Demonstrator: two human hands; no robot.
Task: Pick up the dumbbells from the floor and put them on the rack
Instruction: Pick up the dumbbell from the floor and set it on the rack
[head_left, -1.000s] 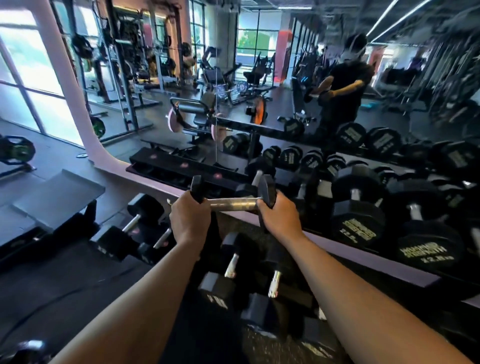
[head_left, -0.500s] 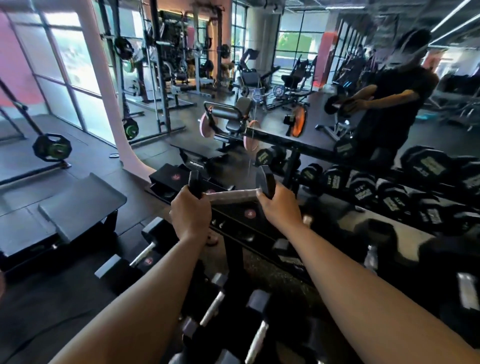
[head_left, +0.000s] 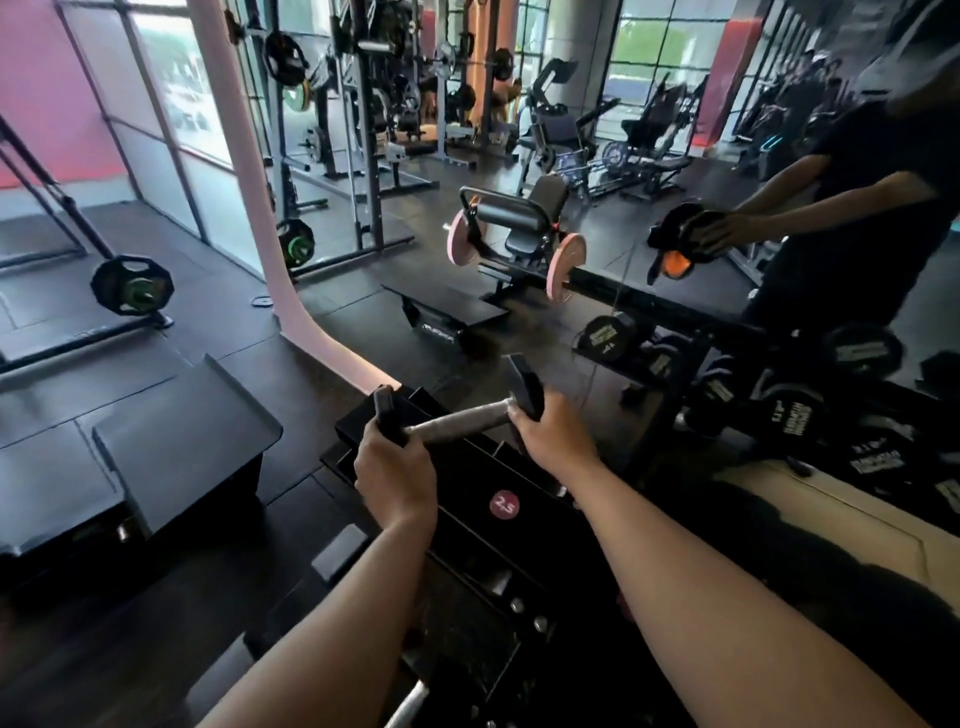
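One black rack (head_left: 470, 525), angled metal tray with a round red "2.5" label (head_left: 503, 504). One dumbbell (head_left: 457, 422) held above it — knurled steel bar, two black heads. Left hand (head_left: 396, 477) wraps the left head; right hand (head_left: 549, 439) cups the right head.

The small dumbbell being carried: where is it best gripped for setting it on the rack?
Grip the dumbbell by its bare knurled bar, coming from above on the near side. Both hands now cup the end heads, leaving the bar free. The rack sits just below.
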